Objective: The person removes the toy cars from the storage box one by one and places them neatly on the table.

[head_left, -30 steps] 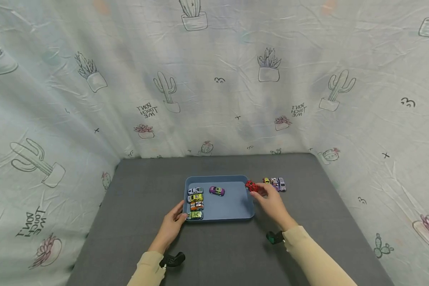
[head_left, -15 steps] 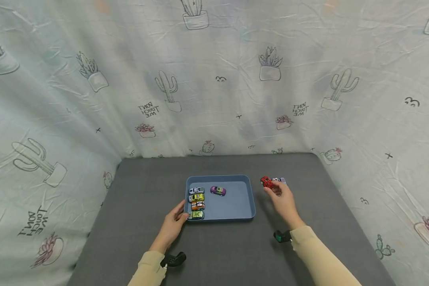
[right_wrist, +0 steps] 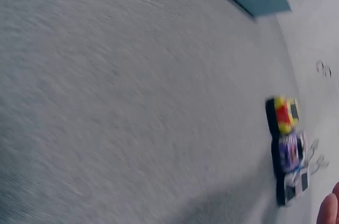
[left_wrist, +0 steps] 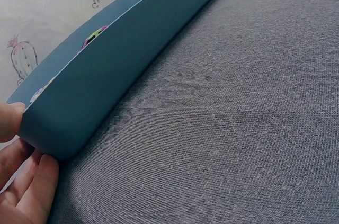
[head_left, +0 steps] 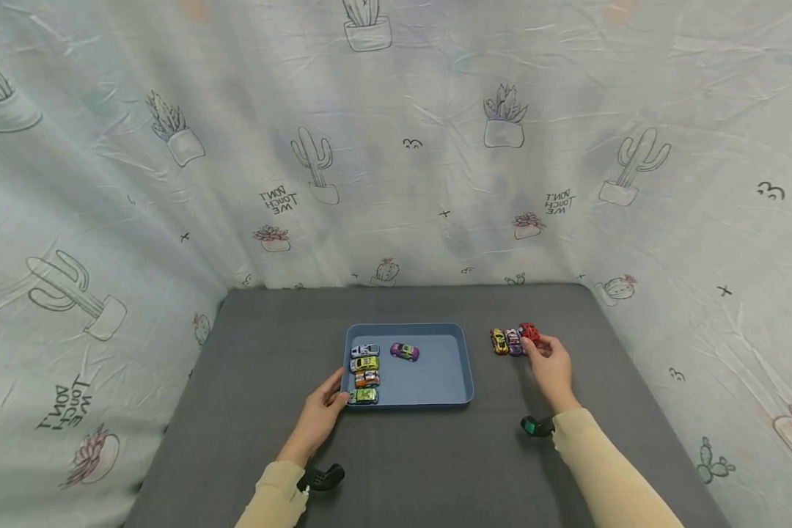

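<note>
My right hand [head_left: 551,367] pinches a red toy car [head_left: 529,331] at the right of the table, over a short row of toy cars. That row has a yellow car [head_left: 499,342], a purple-and-white car [head_left: 514,343] and a silver car [right_wrist: 296,186], mostly hidden in the head view. My left hand [head_left: 320,419] grips the near left corner of a blue tray [head_left: 435,381], thumb at the rim and fingers against the outer wall. Inside the tray, silver, yellow [head_left: 365,364], orange-and-white [head_left: 367,378] and green [head_left: 364,396] toy cars line the left side; a purple car [head_left: 405,352] sits nearer the middle.
Grey cloth covers the table [head_left: 422,469]. A pale curtain [head_left: 396,183] with cactus drawings hangs behind it and along both sides. Each wrist wears a black strap-like device, the left one [head_left: 322,478] close over the cloth.
My right hand has carried the red toy car from the tray's right end rightward to the row outside, uncovering the yellow and purple-and-white cars. My left hand stays at the tray corner.
</note>
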{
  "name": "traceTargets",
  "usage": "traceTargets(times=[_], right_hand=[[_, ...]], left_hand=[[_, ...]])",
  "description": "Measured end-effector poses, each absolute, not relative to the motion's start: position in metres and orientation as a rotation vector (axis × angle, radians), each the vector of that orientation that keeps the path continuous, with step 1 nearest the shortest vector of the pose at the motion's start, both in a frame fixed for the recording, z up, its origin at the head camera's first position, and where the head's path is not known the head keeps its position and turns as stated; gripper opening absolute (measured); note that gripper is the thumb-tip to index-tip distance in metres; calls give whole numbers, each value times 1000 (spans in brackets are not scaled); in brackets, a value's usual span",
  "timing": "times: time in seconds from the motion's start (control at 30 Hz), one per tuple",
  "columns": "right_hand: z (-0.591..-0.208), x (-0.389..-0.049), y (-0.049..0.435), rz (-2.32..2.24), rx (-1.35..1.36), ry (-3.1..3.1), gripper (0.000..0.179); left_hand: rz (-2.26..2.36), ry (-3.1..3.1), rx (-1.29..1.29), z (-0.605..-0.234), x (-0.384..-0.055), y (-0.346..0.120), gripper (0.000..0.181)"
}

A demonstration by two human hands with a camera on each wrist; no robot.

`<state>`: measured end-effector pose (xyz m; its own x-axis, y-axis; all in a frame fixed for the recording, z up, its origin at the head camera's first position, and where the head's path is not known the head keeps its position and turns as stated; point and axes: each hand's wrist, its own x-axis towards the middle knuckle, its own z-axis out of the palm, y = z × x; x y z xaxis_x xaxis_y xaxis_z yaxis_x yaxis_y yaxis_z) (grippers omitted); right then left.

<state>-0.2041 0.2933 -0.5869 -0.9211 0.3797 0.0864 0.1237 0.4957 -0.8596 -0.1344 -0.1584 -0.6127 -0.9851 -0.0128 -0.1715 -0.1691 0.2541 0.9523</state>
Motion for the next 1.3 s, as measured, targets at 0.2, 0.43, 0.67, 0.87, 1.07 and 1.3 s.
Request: traceTargets(times=[0.2, 0.43, 0.67, 0.87, 1.07, 1.3], right_hand=[[-593, -213, 311, 1470, -594, -2404, 64], [-597, -220, 323, 1486, -683, -2452, 68], [-597, -220, 327, 1470, -712, -2504, 64], [-599, -223, 329, 1458, -735, -2552, 67], [-602, -229, 332, 1411, -730, -2619, 66], [-607, -232, 333, 1408, -653, -2673, 63]], left_hand=[[1842, 2384, -168, -611, -135, -158, 56], [1861, 2364, -138, -612, -137, -157, 56], [1854, 2363, -142, -613, -137, -156, 56], [1864, 2348, -157, -611, -136, -156, 56], [1845, 2360, -190, -611, -135, -157, 55], [1832, 2368, -201, -612, -134, -157, 55]])
